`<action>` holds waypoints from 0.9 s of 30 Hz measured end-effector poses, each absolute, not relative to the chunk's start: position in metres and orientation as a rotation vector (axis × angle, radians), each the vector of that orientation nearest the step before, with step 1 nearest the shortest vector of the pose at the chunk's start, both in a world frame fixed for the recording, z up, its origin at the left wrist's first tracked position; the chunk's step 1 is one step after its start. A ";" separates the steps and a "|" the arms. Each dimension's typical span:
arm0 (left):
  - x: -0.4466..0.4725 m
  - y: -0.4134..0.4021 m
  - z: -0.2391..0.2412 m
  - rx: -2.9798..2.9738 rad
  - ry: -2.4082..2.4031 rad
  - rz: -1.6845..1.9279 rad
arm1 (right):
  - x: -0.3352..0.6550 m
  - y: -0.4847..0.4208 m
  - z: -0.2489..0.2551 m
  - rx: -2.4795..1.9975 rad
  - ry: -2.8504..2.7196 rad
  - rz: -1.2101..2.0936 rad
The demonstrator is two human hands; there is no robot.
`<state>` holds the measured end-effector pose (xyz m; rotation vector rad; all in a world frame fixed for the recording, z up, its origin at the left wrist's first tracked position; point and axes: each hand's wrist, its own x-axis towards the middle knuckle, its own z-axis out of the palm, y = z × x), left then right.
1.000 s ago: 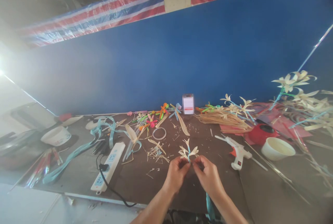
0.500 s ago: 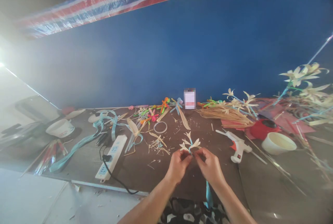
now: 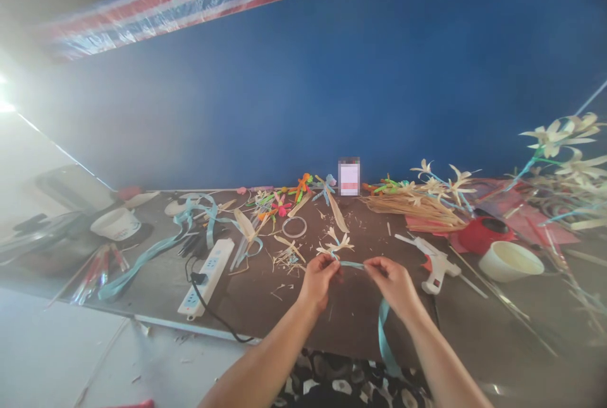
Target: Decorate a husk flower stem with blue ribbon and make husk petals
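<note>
Drawn away from the left hand [image 3: 317,283], the right hand [image 3: 391,280] pinches blue tape [image 3: 351,264] taut while left fingers grip the flower sprig [image 3: 337,245] inside the desk's [image 3: 348,322] front edge, wrapping apparently calling for even tension.

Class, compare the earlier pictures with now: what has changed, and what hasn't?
The left hand, holding the flower, has moved left, away from the right hand. Blue ribbon now stretches between them. No release is visible. The glue gun and power strip stayed put.
</note>
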<state>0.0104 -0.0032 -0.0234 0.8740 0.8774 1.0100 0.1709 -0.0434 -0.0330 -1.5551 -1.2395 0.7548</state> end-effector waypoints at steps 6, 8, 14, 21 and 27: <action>0.006 0.001 -0.027 0.857 0.888 0.987 | 0.199 -0.050 -0.035 -1.527 -1.038 0.888; 0.008 -0.001 -0.029 0.884 0.895 0.978 | 0.204 -0.052 -0.035 -1.514 -1.025 0.904; 0.008 0.003 -0.030 0.945 0.955 0.995 | 0.211 -0.060 -0.032 -1.461 -0.917 0.898; -0.031 0.049 -0.003 0.929 1.005 1.294 | 0.225 -0.075 -0.018 -1.526 -1.290 1.016; -0.051 0.069 0.020 0.948 0.987 1.459 | 0.230 -0.074 -0.014 -1.545 -1.384 0.943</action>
